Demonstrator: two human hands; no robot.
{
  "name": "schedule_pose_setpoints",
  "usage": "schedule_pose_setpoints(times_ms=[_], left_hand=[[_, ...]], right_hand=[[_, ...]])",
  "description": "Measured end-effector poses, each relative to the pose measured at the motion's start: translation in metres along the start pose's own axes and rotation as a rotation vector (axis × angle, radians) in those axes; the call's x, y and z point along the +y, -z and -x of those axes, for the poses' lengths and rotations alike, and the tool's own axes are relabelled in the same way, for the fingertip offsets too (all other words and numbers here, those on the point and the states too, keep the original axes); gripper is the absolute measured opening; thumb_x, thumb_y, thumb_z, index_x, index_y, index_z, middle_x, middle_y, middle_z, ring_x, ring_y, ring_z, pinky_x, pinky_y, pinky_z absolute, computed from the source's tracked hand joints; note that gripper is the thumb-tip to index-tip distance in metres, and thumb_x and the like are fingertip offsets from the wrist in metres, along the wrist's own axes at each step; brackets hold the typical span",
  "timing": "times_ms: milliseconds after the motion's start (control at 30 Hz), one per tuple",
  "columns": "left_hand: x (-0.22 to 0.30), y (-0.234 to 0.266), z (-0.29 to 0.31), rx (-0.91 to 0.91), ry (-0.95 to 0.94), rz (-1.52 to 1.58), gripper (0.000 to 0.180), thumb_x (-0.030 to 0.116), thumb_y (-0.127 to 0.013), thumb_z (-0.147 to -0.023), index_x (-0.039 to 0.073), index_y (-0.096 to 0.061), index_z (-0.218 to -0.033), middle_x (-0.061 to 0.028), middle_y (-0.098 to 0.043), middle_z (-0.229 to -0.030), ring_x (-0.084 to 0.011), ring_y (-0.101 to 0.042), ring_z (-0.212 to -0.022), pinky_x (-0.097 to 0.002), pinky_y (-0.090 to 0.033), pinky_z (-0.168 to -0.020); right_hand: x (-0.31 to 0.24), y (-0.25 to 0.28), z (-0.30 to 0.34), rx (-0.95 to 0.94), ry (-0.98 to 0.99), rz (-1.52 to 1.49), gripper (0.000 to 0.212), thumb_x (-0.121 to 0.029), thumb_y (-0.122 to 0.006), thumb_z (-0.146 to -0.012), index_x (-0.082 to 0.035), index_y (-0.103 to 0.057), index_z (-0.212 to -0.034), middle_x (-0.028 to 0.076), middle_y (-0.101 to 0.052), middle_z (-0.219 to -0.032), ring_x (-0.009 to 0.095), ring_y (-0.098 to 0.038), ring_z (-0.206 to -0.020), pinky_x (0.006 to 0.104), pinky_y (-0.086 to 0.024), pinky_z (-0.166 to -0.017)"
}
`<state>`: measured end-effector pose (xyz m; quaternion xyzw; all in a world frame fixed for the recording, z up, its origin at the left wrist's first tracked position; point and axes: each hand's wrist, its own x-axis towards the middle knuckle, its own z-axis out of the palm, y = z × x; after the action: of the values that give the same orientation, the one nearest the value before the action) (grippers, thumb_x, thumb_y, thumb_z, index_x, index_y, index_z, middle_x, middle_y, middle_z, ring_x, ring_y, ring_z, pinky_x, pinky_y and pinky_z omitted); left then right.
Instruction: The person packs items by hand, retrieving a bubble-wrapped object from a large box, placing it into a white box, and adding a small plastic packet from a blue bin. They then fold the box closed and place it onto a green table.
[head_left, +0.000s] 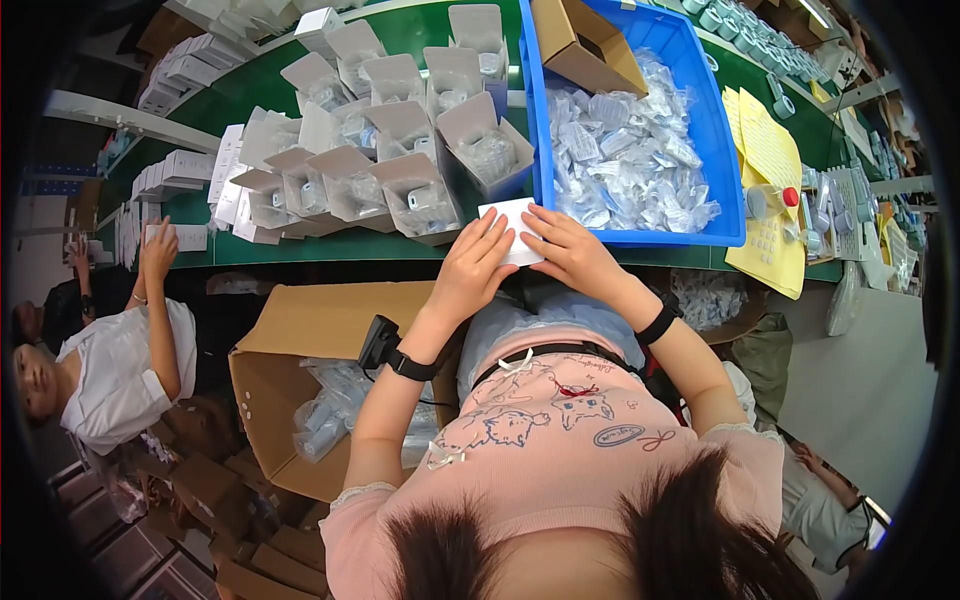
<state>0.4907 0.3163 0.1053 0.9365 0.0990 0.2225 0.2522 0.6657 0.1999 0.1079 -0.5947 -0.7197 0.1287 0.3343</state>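
Between my two hands is a small white box (518, 222), held at the near edge of the green table (330, 252). My left hand (470, 262) lies along its left side with the fingertips on its top. From the right, my right hand (582, 258) grips it the same way. The top of the box looks closed; its lower part is hidden by my hands. Just left of it stand several open white boxes (418, 205) with raised flaps, each holding a clear bagged item. Right of it is a blue bin (735, 200) full of small clear bags (625, 150).
A brown carton (590, 45) rests in the bin's far end. Yellow sheets (775, 150) and a red-capped bottle (772, 200) lie right of it. Beside my left arm, a large open carton (335, 310) holds clear bags. Co-workers sit at the left (130, 370) and right (825, 510).
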Motion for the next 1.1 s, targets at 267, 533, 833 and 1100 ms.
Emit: schedule_pose_setpoints(times_ms=[267, 533, 833, 1100], left_hand=[[-0.001, -0.009, -0.002, 0.174, -0.04, -0.054, 0.037, 0.001, -0.069, -0.067, -0.003, -0.06, -0.103, -0.0131, -0.061, -0.107, -0.0295, -0.055, -0.108, -0.04, -0.045, -0.088], [0.006, -0.026, 0.005, 0.254, -0.053, -0.111, 0.03, 0.003, -0.066, -0.071, -0.004, -0.06, -0.101, -0.0152, -0.06, -0.107, -0.0297, -0.055, -0.108, -0.0401, -0.045, -0.09], [0.01, -0.027, 0.013, 0.252, -0.071, -0.104, 0.027, -0.001, -0.062, -0.075, -0.005, -0.06, -0.102, -0.0154, -0.06, -0.108, -0.0308, -0.054, -0.109, -0.041, -0.045, -0.09], [-0.002, -0.028, 0.024, 0.232, -0.031, 0.178, 0.027, -0.007, -0.058, -0.076, -0.006, -0.059, -0.102, -0.0167, -0.059, -0.111, -0.0331, -0.053, -0.111, -0.041, -0.044, -0.091]], right_hand=[[0.001, -0.003, -0.004, 0.079, -0.036, -0.081, 0.034, -0.004, -0.065, -0.072, -0.005, -0.061, -0.106, 0.01, -0.055, -0.118, 0.03, -0.047, -0.117, 0.0379, -0.042, -0.094], [0.005, -0.004, 0.004, 0.09, 0.001, -0.081, 0.029, -0.002, -0.064, -0.075, -0.002, -0.061, -0.103, 0.011, -0.056, -0.118, 0.031, -0.046, -0.118, 0.0383, -0.042, -0.094], [0.005, -0.004, 0.012, 0.043, 0.133, 0.116, 0.03, -0.002, -0.061, -0.076, 0.002, -0.057, -0.106, 0.013, -0.052, -0.122, 0.032, -0.046, -0.119, 0.0427, -0.04, -0.095], [0.015, -0.008, 0.019, 0.055, 0.179, 0.108, 0.033, -0.003, -0.062, -0.075, 0.002, -0.056, -0.107, 0.014, -0.053, -0.121, 0.033, -0.045, -0.119, 0.044, -0.038, -0.097]])
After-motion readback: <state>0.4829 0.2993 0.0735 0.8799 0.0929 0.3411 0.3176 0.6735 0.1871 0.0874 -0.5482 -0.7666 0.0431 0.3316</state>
